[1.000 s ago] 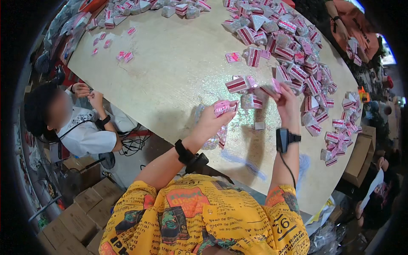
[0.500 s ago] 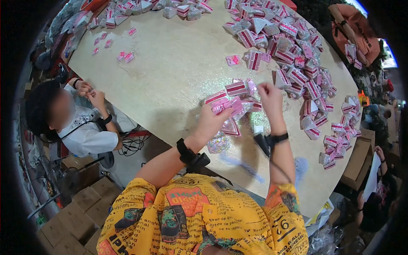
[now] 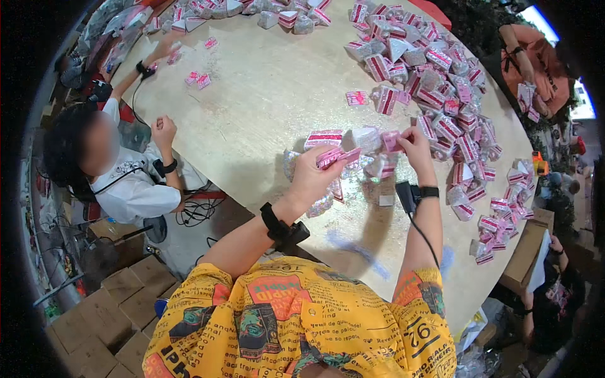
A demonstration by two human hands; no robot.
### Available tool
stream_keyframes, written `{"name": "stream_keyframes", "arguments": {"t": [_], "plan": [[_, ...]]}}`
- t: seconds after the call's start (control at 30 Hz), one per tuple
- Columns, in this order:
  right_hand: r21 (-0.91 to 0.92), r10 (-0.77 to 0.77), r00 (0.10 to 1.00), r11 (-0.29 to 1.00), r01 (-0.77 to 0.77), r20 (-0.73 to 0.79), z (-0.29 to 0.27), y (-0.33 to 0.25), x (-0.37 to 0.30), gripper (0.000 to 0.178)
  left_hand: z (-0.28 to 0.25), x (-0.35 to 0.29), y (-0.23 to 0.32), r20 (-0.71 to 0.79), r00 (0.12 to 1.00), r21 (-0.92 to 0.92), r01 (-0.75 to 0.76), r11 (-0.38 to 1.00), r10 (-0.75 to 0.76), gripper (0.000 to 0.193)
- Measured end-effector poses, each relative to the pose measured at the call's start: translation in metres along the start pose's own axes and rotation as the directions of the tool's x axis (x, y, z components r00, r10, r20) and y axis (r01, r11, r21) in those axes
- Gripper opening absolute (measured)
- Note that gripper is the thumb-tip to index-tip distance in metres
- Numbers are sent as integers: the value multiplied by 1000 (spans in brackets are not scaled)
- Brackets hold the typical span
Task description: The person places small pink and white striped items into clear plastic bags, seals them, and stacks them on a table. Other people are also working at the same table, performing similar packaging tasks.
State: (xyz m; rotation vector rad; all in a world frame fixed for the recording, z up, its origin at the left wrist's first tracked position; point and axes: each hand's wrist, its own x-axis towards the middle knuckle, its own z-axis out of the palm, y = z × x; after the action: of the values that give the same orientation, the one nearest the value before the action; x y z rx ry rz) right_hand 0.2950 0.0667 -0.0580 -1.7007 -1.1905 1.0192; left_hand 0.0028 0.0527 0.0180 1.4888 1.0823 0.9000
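Note:
My left hand (image 3: 310,179) is closed around a small stack of pink printed cards (image 3: 340,157). To its right, my right hand (image 3: 417,150) pinches a single pink card (image 3: 391,142) by its edge. Just beyond and between the hands lie several wedge-shaped, cake-slice ornaments, glittery white with pink stripes; one shows a striped side (image 3: 323,138) and another its pale top (image 3: 364,138). Another wedge (image 3: 380,166) sits below the pinched card. Below my left hand a glittery piece (image 3: 319,206) is partly covered.
A large heap of wedges (image 3: 435,82) runs down the table's right side. More wedges (image 3: 287,19) line the far edge. Loose pink cards (image 3: 197,79) lie at the far left. A co-worker (image 3: 129,170) reaches over the left edge. Cardboard boxes (image 3: 94,315) stand lower left.
My right hand has shifted slightly right and down and now shows a pink card in its fingers. The wedges before me have changed position. The left co-worker has stretched an arm toward the loose cards.

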Motion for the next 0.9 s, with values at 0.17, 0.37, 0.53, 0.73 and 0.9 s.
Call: {"name": "stream_keyframes", "arguments": {"t": [0.17, 0.37, 0.53, 0.73, 0.9], "plan": [[202, -148, 970, 973, 108, 192, -35, -88, -75, 15, 17, 8, 14, 59, 996, -30, -67, 997, 69, 17], [161, -214, 966, 968, 190, 146, -30, -144, -121, 26, 44, 8, 57, 224, 962, -181, -116, 977, 156, 20], [240, -313, 950, 922, 304, -1, -37, -133, -147, 8, 61, 3, 83, 402, 912, -316, 53, 947, 83, 15], [216, -382, 924, 899, 380, -34, -58, -144, -196, 3, 81, -5, 94, 549, 829, -560, 271, 783, 106, 73], [173, -244, 945, 943, 283, -219, -39, -150, -210, 8, 109, -22, 101, 604, 797, -573, 405, 712, 33, 66]]}}
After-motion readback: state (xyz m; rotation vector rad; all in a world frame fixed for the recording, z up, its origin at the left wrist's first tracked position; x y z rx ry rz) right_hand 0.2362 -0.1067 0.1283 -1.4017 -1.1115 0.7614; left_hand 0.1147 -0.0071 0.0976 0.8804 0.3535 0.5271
